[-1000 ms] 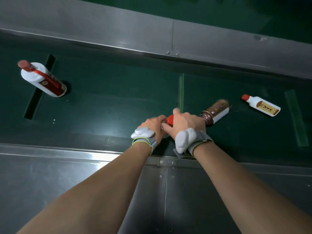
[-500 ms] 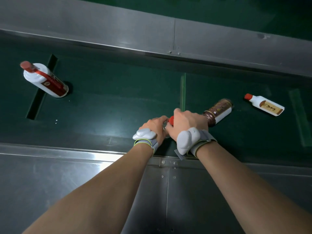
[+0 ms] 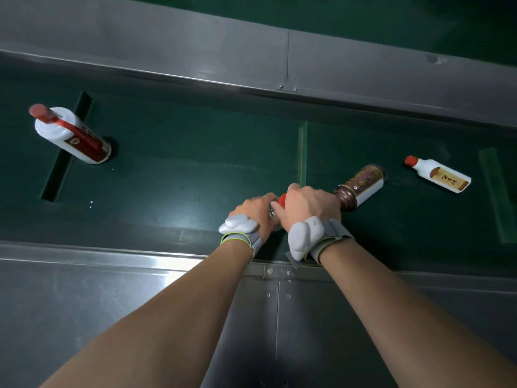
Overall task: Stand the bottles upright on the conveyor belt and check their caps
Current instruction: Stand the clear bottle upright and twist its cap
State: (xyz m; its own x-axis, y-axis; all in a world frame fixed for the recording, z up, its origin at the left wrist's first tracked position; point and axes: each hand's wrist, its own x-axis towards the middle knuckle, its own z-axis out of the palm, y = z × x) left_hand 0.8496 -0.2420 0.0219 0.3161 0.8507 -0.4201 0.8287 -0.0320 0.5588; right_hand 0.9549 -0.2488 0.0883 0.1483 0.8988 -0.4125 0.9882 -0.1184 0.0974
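Basically nothing moved: both hands' fingers (image 3: 293, 191) stayed clamped on the red-capped bottle (image 3: 282, 198), cap check ongoing.

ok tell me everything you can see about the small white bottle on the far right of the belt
The small white bottle lies on its side on the dark green conveyor belt, red cap pointing left and slightly away. It looks glossy, maybe ceramic or plastic, with a tan label bearing dark characters. Nothing touches it; the brown bottle lies apart to its left.
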